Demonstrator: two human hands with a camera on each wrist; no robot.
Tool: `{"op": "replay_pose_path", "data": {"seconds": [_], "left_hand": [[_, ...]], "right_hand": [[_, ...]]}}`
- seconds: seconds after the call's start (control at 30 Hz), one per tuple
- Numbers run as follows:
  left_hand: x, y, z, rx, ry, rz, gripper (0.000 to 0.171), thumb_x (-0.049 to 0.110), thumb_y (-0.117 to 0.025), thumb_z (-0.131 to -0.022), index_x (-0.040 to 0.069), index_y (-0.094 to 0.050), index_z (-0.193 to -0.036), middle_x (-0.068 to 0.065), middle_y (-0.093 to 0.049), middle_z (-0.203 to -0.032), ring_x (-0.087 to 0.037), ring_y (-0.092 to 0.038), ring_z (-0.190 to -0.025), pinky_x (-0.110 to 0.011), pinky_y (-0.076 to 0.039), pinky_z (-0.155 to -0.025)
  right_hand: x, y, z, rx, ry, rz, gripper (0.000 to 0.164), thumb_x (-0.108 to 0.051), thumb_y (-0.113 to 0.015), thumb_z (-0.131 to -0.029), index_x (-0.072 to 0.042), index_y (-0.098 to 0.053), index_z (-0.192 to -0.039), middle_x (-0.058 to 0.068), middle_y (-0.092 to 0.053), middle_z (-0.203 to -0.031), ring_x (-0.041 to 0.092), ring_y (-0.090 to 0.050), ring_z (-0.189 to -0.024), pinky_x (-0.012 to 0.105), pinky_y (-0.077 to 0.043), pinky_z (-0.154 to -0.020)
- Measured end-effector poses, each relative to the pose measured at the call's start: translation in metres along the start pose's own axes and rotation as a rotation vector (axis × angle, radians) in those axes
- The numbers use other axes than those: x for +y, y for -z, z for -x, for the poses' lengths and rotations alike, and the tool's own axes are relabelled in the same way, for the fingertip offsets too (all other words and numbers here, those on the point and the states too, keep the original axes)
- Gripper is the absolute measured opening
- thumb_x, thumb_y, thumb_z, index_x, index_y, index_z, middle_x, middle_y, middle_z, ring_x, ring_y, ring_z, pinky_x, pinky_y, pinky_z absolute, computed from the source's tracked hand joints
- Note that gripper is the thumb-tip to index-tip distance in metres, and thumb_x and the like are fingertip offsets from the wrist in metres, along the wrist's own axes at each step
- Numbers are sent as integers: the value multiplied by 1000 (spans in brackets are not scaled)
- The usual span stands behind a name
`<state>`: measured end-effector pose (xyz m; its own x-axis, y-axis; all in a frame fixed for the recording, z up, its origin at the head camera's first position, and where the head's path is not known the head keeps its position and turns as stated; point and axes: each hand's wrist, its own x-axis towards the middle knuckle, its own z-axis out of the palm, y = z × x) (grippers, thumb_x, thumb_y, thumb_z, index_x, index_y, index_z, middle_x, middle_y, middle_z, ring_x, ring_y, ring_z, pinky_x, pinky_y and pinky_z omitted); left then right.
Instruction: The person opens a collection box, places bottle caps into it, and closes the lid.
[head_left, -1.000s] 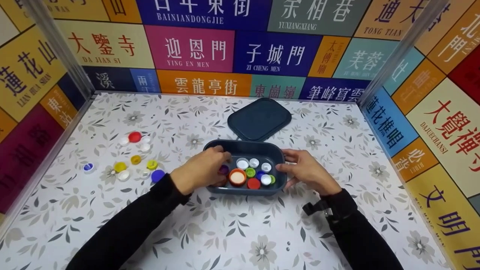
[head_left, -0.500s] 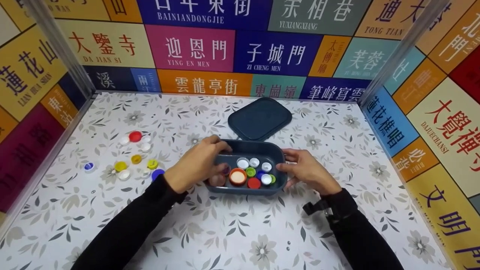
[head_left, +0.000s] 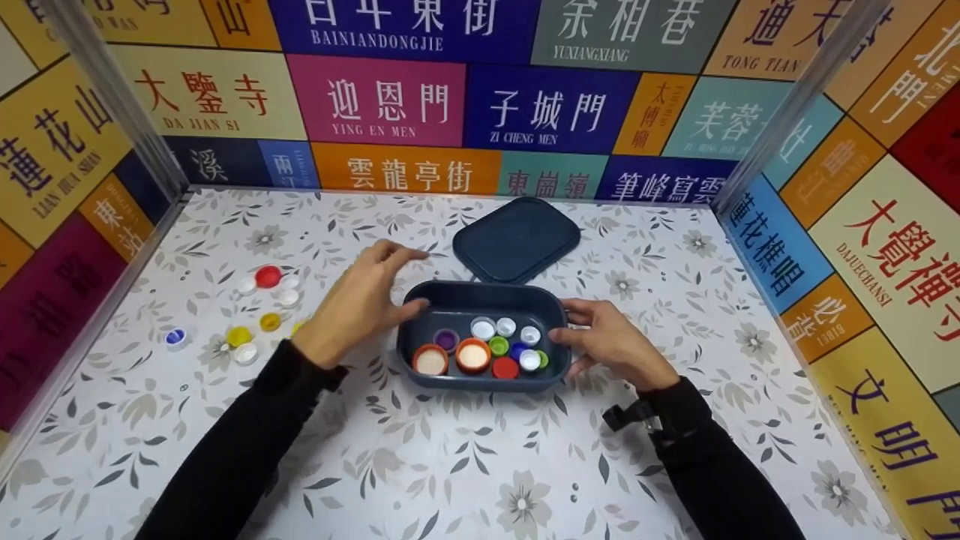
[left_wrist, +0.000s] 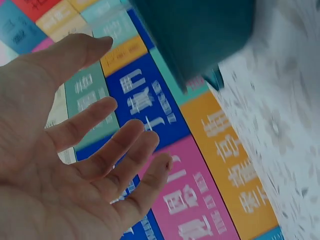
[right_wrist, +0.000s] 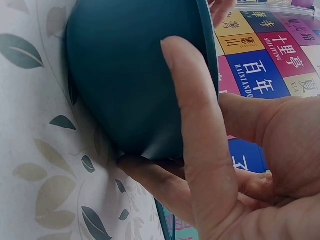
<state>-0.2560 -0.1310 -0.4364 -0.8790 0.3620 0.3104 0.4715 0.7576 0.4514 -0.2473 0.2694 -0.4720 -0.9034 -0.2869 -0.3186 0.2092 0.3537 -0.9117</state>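
Note:
A dark blue rectangular container [head_left: 487,382] stands mid-table in the head view. Inside it lie several bottle caps, among them a purple cap [head_left: 446,340], a red cap [head_left: 505,368], a green cap [head_left: 498,346] and an orange-rimmed cap [head_left: 473,355]. My right hand [head_left: 619,341] grips its right end, the thumb over the rim and the other fingers outside, as the right wrist view also shows. My left hand [head_left: 356,300], fingers spread, holds nothing by the container's left end. The left wrist view shows the bare palm [left_wrist: 30,130] apart from the container.
Behind the container lies its dark blue lid [head_left: 517,240]. Loose caps are scattered on the left: a red cap [head_left: 268,276], a yellow cap [head_left: 239,335], a blue-and-white cap [head_left: 175,337] and several others, partly hidden by the left hand. Printed panels [head_left: 390,97] wall the table's back and sides.
My left hand has let go of an orange-rimmed cap inside the container and moved out to the left, its fingers spreading. The right hand stays on the container's end.

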Motion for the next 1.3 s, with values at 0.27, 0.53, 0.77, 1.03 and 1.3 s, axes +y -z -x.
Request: {"op": "replay_pose_path", "data": {"seconds": [0.27,0.53,0.77,1.03,1.3], "left_hand": [[-48,18,-3,25,146,-21,71,28,-97,-96,9,-68,-158,-29,-63,-156,-51,-63,-143,-68,-57,-123],[-98,31,6,-27,325,-49,68,30,-89,-102,6,-65,-161,-34,-54,-162,-56,-54,-150,-74,-52,-125],[-144,47,17,-99,435,-34,68,33,-82,-108,1,-59,-164,-43,-44,-166,-61,-52,-146,-79,-50,-121],[-181,67,29,-145,512,-72,70,33,-75,-110,-6,-53,-164,-47,-47,-159,-59,-55,-137,-78,-48,-123],[-199,81,36,-275,619,-35,76,35,-69,-113,-9,-44,-169,-49,-41,-164,-61,-50,-142,-81,-43,-128]], "right_hand": [[-1,-1,0,12,-6,0,70,-5,-80,-108,-7,-54,-173,30,-67,-163,31,-85,-99,38,-72,-62],[-2,1,0,17,-3,-7,71,-4,-79,-108,-6,-53,-173,30,-65,-164,31,-85,-97,39,-72,-62],[-1,-1,0,8,-20,-38,72,-3,-79,-107,-9,-53,-174,26,-68,-163,33,-85,-104,42,-73,-64],[-1,-1,0,16,-19,-38,72,-3,-79,-107,-8,-52,-174,29,-66,-163,31,-84,-98,40,-72,-61],[1,-1,0,16,-19,-41,71,-2,-78,-108,-7,-53,-173,30,-66,-163,32,-84,-99,41,-72,-61]]}}
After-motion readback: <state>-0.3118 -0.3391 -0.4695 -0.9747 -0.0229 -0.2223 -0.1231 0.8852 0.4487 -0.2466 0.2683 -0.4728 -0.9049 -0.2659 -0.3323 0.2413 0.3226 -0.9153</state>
